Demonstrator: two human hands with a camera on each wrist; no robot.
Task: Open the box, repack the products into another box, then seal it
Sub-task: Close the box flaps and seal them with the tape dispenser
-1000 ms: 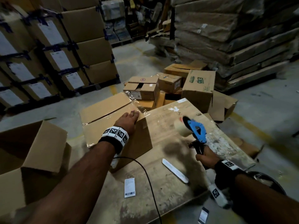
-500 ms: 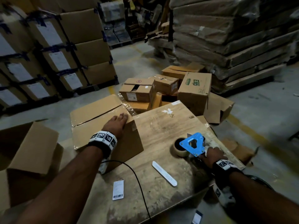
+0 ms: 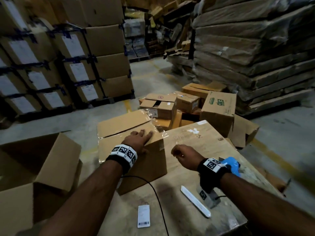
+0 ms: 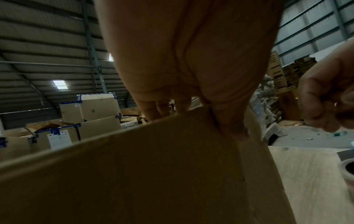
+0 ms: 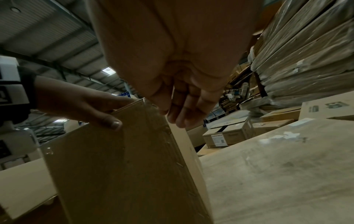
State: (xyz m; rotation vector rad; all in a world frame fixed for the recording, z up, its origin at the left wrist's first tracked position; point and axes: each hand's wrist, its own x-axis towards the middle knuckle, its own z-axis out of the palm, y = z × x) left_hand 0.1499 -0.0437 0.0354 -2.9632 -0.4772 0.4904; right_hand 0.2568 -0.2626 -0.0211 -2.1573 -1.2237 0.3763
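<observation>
A worn, pale wooden tabletop [image 3: 196, 169], scuffed and stained, carries a taped brown cardboard box [image 3: 136, 166] at ten o'clock, hanging partly past the left edge. At three o'clock lies a blue tape dispenser [image 3: 232, 165]. Near five o'clock sits a flat white plastic strip [image 3: 195, 203], and at seven o'clock a small white barcode label [image 3: 143, 216]. A thin black cable [image 3: 157, 198] trails across toward six.
</observation>
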